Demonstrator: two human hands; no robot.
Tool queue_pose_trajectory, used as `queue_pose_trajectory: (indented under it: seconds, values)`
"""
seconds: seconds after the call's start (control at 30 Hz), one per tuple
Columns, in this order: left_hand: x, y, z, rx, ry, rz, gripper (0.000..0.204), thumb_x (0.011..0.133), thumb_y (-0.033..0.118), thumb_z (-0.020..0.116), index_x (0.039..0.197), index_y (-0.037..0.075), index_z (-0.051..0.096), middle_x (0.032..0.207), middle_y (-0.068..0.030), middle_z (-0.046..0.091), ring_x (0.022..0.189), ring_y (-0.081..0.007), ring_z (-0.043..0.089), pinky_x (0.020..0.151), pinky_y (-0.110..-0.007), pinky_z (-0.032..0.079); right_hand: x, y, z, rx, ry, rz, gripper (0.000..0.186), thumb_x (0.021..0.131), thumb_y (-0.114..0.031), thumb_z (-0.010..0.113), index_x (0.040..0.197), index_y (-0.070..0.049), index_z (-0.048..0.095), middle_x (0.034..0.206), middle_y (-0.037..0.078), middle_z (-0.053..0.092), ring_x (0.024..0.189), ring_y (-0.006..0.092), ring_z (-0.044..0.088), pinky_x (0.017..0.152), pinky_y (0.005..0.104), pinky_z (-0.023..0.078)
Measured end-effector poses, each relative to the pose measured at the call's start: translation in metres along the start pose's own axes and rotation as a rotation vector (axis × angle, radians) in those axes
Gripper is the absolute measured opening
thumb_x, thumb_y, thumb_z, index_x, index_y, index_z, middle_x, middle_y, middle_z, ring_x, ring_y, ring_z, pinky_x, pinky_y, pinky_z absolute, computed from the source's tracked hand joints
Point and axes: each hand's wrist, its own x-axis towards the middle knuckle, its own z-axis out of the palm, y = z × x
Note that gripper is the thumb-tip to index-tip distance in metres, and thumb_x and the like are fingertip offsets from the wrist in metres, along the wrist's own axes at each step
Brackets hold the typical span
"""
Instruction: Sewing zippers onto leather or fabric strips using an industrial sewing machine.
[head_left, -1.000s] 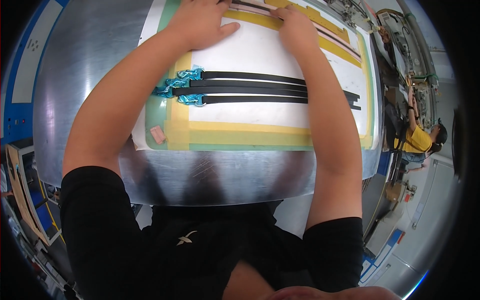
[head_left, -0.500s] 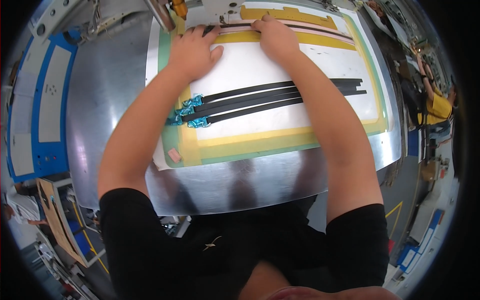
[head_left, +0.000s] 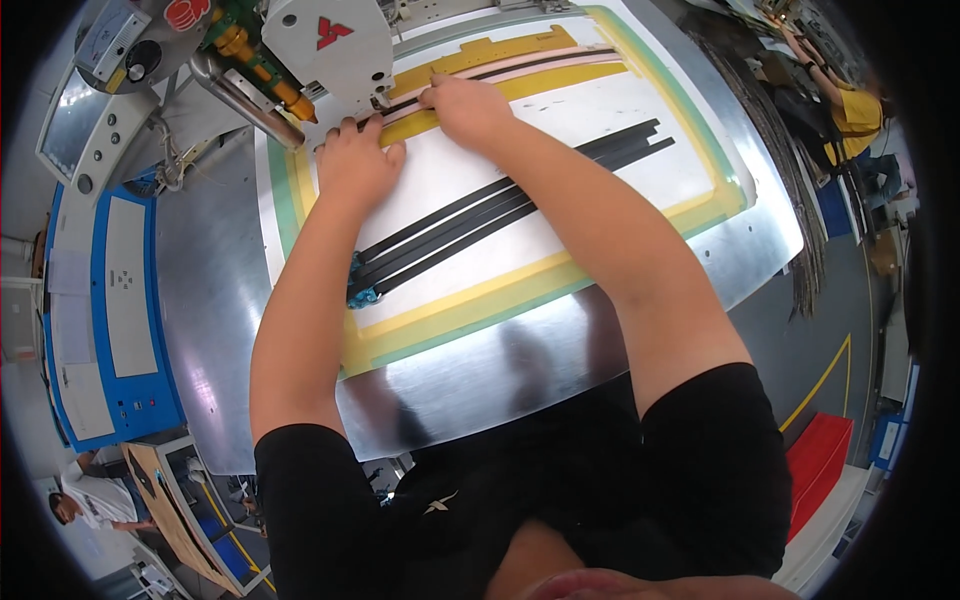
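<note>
Whether either grip pinches anything cannot be told: both hands face down with bent fingers, the tips partly hidden. The right hand rests its fingertips on or just beside a long black strip, which lies between pink bands and runs from there toward 2 o'clock. The left hand sits at 8 o'clock from the right one, its thumb held apart, its fingertips near the strip's lower end. Yellow template pieces flank the strip on both sides, on a white board edged with yellow tape. At 12 o'clock from the left hand, just beyond its fingers, is a pale machine head; an orange-tipped nozzle slants down toward the same hand from between 10 and 11 o'clock. At 6 o'clock from the right hand, several black straps lie side by side, pointing toward 2 o'clock and partly covered by the right forearm; their lower ends carry blue-wrapped pieces. Well apart, at 3 o'clock, is a person in a yellow top.
</note>
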Motion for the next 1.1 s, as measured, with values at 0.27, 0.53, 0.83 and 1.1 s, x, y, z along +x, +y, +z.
queue_pose_trajectory:
  seconds: [0.27,0.53,0.83,1.1]
  values:
    - [0.004,-0.017,0.013,-0.034,-0.022,0.014,0.060,0.095,0.047,0.057,0.143,0.011,0.059,0.132,-0.0219,0.062,0.121,-0.0424,0.061,0.105,-0.052,0.048,-0.009,0.037,-0.015,-0.054,0.023,0.118,0.031,0.098,-0.011,0.052,0.119,-0.015,0.075,0.121,0.007,0.068,0.115,0.0300,0.067,0.097,0.0441,0.054]
    - [0.009,0.010,0.003,-0.013,-0.109,-0.030,0.061,0.095,0.049,0.056,0.147,0.016,0.058,0.136,-0.0233,0.059,0.125,-0.0420,0.058,0.107,-0.052,0.045,-0.013,0.052,-0.015,-0.095,0.035,0.099,0.031,0.094,-0.004,0.053,0.116,-0.013,0.074,0.116,0.007,0.067,0.111,0.0306,0.068,0.092,0.0445,0.055]
    - [0.021,0.015,0.009,-0.034,-0.161,-0.019,0.062,0.095,0.052,0.056,0.149,0.021,0.057,0.139,-0.0258,0.058,0.127,-0.0453,0.058,0.109,-0.052,0.045,-0.013,0.046,-0.007,-0.062,0.093,0.019,0.023,0.096,-0.010,0.054,0.105,-0.009,0.076,0.112,0.009,0.068,0.106,0.0315,0.069,0.088,0.0437,0.057]
    - [0.021,0.031,0.007,-0.027,-0.183,-0.086,0.063,0.096,0.053,0.056,0.151,0.023,0.054,0.145,-0.0220,0.055,0.130,-0.0468,0.057,0.111,-0.052,0.045,-0.013,0.040,-0.011,-0.043,0.017,0.004,0.030,0.095,-0.007,0.055,0.115,-0.013,0.075,0.115,0.009,0.067,0.106,0.0312,0.070,0.088,0.0440,0.057]
